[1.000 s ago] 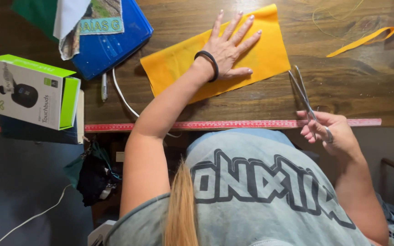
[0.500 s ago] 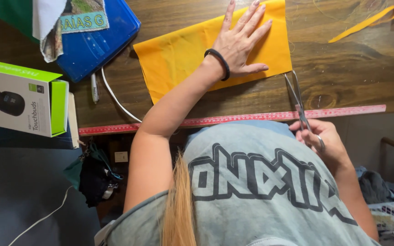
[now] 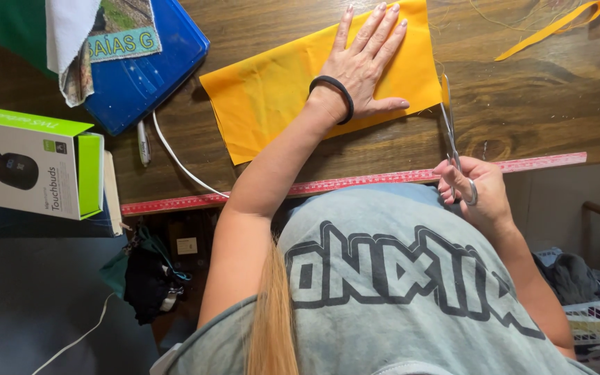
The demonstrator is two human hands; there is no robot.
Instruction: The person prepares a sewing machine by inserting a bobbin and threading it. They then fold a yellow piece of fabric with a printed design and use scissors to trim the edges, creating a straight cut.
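While our left hand (image 3: 362, 69) lies flat with its fingers (image 3: 376, 28) spread on the one sheet of yellow fabric (image 3: 272, 97), pressing it to the wooden table (image 3: 522, 97), our right hand (image 3: 477, 191) has its fingers curled through the handles of one pair of scissors (image 3: 451, 139). The scissors' blades point up the sheet's right edge, touching it or just beside it. One black hair tie (image 3: 332, 90) circles the left wrist. One red measuring tape (image 3: 355, 184) runs along the table's near edge. One narrow yellow strip (image 3: 553, 28) lies well apart at the far right. Left of the sheet we count one blue folder (image 3: 147, 76), one white pen (image 3: 144, 142), one white cable (image 3: 178, 163) and one green-and-white earbuds box (image 3: 32, 163).
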